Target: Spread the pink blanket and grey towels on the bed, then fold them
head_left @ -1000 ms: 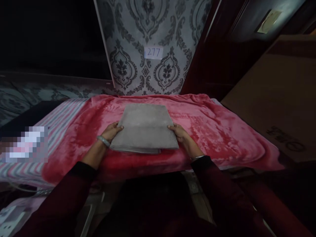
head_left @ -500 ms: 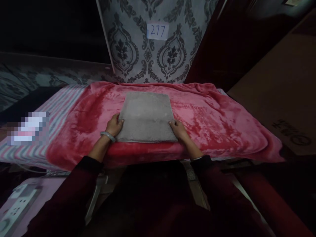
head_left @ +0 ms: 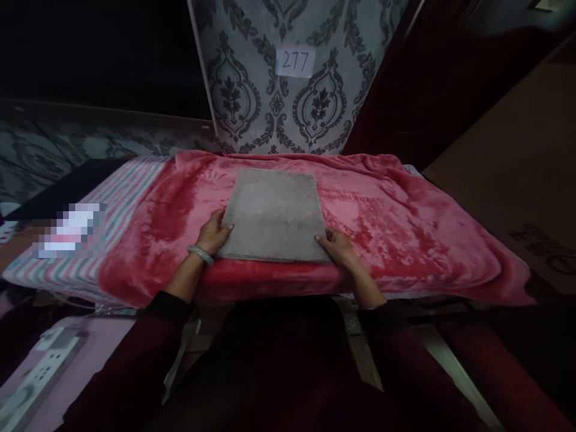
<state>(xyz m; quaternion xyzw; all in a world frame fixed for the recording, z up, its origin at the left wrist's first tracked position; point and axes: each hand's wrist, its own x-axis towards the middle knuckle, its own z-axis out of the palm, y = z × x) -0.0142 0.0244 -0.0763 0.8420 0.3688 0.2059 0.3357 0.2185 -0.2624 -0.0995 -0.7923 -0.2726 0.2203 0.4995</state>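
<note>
A long, deep maroon sleeve (head_left: 121, 360) covers the left arm and ends in a plain black cuff (head_left: 168, 305), and a thick, rounded, pale grey-green bangle (head_left: 201, 254) with a faint sheen circles the wrist behind the bare left hand (head_left: 215, 233). On the right arm, a matching dark maroon sleeve (head_left: 405, 360) darkens towards its end, where a thin, bright silvery band (head_left: 377, 306) shows behind the bare right hand (head_left: 337, 246). Between the arms, the near-black torso clothing (head_left: 274, 384) has a dull wine-red tint, its details lost in shadow.
</note>
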